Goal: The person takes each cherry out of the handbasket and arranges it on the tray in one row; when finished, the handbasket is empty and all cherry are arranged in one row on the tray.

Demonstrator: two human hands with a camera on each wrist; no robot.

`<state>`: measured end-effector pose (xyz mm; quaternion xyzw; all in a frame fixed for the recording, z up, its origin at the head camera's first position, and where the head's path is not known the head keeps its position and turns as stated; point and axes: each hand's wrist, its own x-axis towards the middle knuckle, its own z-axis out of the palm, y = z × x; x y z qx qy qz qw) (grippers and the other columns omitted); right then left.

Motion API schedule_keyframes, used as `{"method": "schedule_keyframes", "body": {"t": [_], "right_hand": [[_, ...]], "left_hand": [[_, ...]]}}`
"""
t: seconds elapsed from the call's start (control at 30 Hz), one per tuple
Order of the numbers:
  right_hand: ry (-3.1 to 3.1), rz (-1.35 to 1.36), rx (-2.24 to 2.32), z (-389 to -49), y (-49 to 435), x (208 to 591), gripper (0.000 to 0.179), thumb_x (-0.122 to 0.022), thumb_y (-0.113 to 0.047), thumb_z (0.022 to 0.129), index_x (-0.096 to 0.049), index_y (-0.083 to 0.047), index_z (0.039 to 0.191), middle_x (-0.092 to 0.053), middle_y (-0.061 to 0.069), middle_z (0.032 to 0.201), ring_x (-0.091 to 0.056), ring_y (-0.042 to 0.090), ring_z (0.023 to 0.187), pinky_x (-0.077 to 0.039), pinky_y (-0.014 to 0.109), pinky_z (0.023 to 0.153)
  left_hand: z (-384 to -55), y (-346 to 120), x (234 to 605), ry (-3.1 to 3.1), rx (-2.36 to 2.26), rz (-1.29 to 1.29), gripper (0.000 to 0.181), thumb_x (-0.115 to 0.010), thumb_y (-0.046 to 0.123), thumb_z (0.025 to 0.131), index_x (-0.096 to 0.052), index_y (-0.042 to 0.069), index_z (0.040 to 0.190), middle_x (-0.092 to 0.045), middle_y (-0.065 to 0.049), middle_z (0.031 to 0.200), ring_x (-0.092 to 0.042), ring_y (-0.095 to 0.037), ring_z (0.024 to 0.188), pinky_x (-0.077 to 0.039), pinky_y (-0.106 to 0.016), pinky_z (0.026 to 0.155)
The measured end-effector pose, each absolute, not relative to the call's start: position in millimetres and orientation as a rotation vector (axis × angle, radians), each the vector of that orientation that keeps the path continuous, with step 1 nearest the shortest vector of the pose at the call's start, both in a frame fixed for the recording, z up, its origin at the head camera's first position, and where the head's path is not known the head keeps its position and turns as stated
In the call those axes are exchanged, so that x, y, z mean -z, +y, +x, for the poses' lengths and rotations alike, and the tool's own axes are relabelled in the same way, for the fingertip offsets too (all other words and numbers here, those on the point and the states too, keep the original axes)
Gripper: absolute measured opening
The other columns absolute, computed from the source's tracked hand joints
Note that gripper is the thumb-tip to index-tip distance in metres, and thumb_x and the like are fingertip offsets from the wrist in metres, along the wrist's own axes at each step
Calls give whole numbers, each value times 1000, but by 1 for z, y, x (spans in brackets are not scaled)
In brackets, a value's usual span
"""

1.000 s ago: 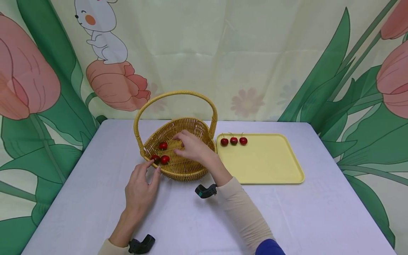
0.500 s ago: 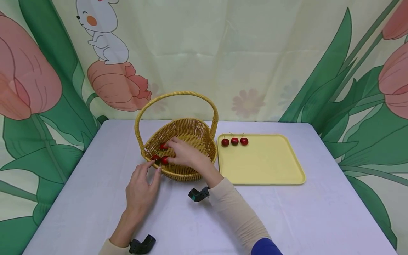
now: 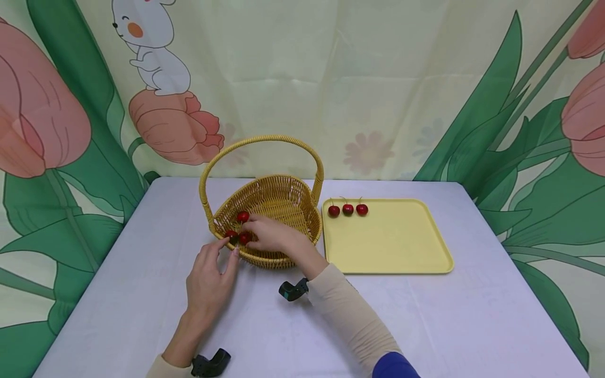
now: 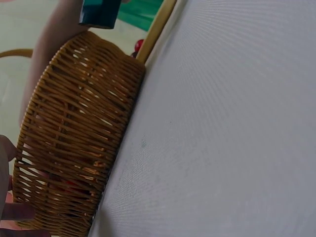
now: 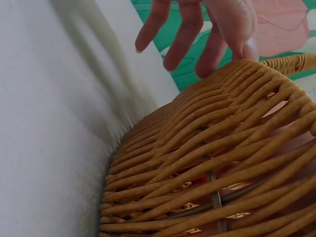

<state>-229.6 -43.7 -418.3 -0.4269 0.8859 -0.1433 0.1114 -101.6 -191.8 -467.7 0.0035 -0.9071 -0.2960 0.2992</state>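
Note:
A wicker basket (image 3: 276, 261) with a tall hooped handle holds three red cherries at its left side. My right hand (image 3: 274, 234) reaches in over the front rim, thumb and forefinger closed round the nearest right cherry (image 3: 244, 238) and its stem. Just behind it lies another cherry (image 3: 243, 216), and a third cherry (image 3: 230, 234) sits by the left rim. My left hand (image 3: 208, 281) touches the front-left rim with thumb and forefinger tips, its fingers relaxed. In the right wrist view, the left hand's fingers (image 5: 185, 37) hang beside the woven wall, which mostly hides the right hand.
To the right of the basket lies a yellow tray (image 3: 392, 241), close to its side. Three stemmed cherries (image 3: 347, 210) stand in a row at the tray's back-left corner. A white cloth (image 3: 472, 315) covers the table, and a printed curtain (image 3: 293, 79) hangs behind.
My right hand has moved left and down inside the basket, its fingers drawing together round the front-right cherry. The left hand stays at the rim.

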Motion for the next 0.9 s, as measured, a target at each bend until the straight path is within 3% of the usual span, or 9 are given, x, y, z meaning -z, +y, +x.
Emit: {"method": "schedule_keyframes", "body": {"t": [0.37, 0.67, 0.9], "right_hand": [[2526, -1253, 429, -229, -44, 420, 23, -71, -23, 95, -66, -17, 116, -63, 0, 114, -60, 10, 99, -51, 22, 84], [2528, -1195, 368, -227, -44, 419, 39, -69, -21, 95, -62, -14, 133, -62, 4, 133, -61, 16, 117, -51, 27, 99], [2524, -1248, 325, -226, -41, 418, 34, -67, -19, 97, -65, -12, 130, -66, 5, 127, -63, 17, 113, -52, 28, 97]], "left_hand": [[-102, -193, 469, -2387, 790, -4, 39, -68, 30, 95, -65, 6, 125, -67, -15, 118, -66, -33, 108, -57, -52, 77], [-102, -192, 469, -2388, 793, -2, 39, -68, 30, 95, -65, 6, 125, -67, -14, 118, -65, -32, 109, -57, -51, 78], [-101, -192, 469, -2391, 796, 3, 39, -68, 29, 94, -65, 5, 125, -67, -15, 118, -65, -33, 108, -57, -52, 78]]}}
